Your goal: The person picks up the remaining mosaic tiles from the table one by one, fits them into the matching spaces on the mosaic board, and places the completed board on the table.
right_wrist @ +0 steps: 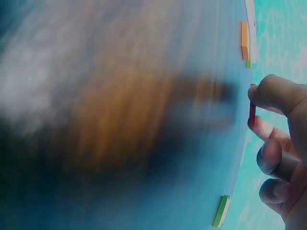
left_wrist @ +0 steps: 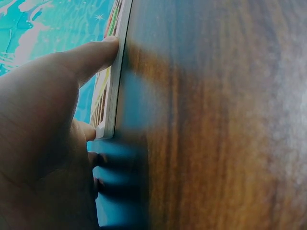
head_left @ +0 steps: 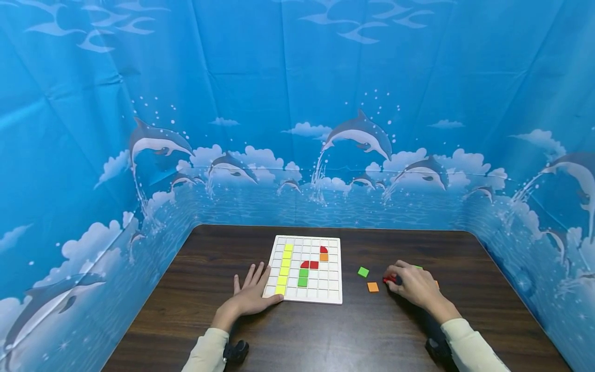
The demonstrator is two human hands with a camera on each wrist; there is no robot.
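Observation:
In the head view a white gridded board (head_left: 332, 296) lies on the table. A column of yellow tiles (head_left: 285, 270) runs down its left part; green tiles (head_left: 303, 282), red tiles (head_left: 314, 265) and an orange tile (head_left: 324, 257) sit farther right. My left hand (head_left: 251, 295) has its fingers spread at the board's left edge, the thumb resting on the front left corner. Right of the board, my right hand (head_left: 416, 284) pinches a red tile (right_wrist: 252, 108) between thumb and index finger, close over the table. The other fingers curl loosely below it in the right wrist view.
Between board and right hand lie a loose green tile (head_left: 363, 272) and an orange tile (head_left: 373, 287). Another green tile (head_left: 419, 267) and an orange one (head_left: 437, 284) are mostly hidden behind the right hand. A blue dolphin curtain (head_left: 297, 129) surrounds the dark wooden table (head_left: 316, 336).

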